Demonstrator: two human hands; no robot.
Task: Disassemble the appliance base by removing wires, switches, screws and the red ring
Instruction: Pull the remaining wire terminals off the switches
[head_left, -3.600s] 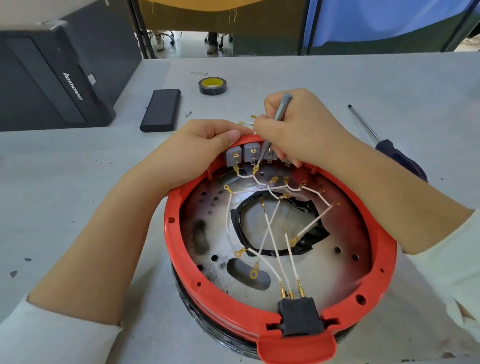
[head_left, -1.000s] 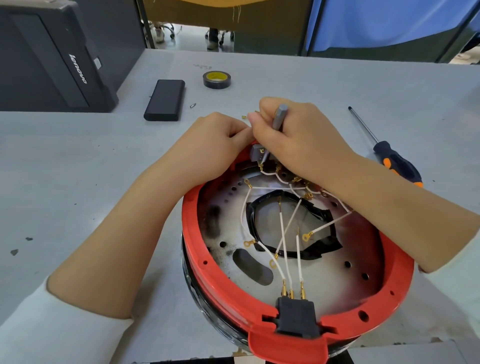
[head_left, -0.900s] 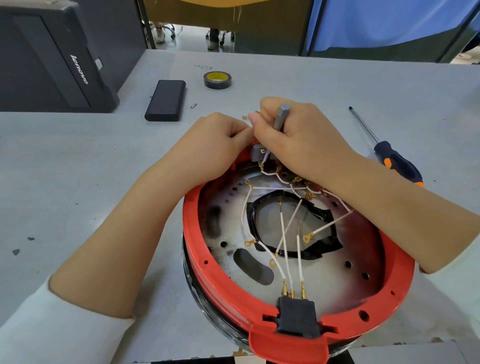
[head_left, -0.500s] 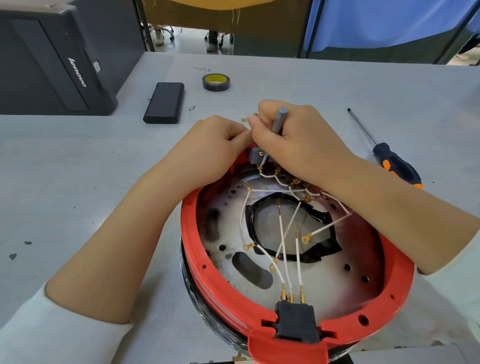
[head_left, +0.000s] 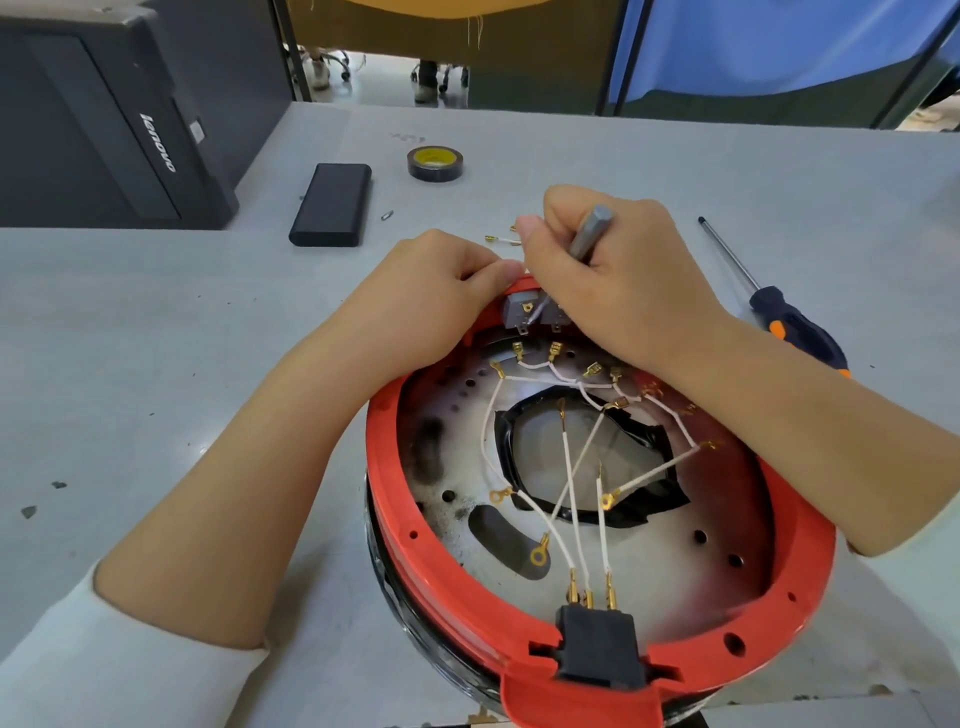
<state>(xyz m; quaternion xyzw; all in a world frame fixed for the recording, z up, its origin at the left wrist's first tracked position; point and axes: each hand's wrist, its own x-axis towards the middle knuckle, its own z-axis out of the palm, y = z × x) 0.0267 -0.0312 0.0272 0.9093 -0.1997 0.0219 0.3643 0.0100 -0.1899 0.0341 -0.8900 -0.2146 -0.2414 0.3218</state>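
Both hands are gathered at the twelve o'clock edge of the red ring (head_left: 415, 525). A slim grey metal tool (head_left: 587, 231) is gripped in the curled fingers of the right hand (head_left: 618, 291), its tip angled down toward the grey switches (head_left: 519, 312) set in the rim. The left hand (head_left: 421, 306) is curled over the rim at about eleven o'clock, its fingertips pressed by the first switch; what exactly is pinched there cannot be told.

The appliance base (head_left: 597, 493) is seated near the table's (head_left: 156, 338) front edge. It may be judged rigid and fairly heavy, so it is best steadied by the rim, as is being done. The switches are small, hard plastic blocks, probably clipped in; they would best be levered at the body, not at the thin brass tabs, which could bend. The white wires (head_left: 569, 478) are soft and light, and should be taken at the gold terminals rather than pulled by the insulation.

Inside the base, the loose wires lie across the metal plate (head_left: 649, 561), several run to the black connector (head_left: 597, 652) at six o'clock, and a black-edged opening (head_left: 587, 462) sits at centre.
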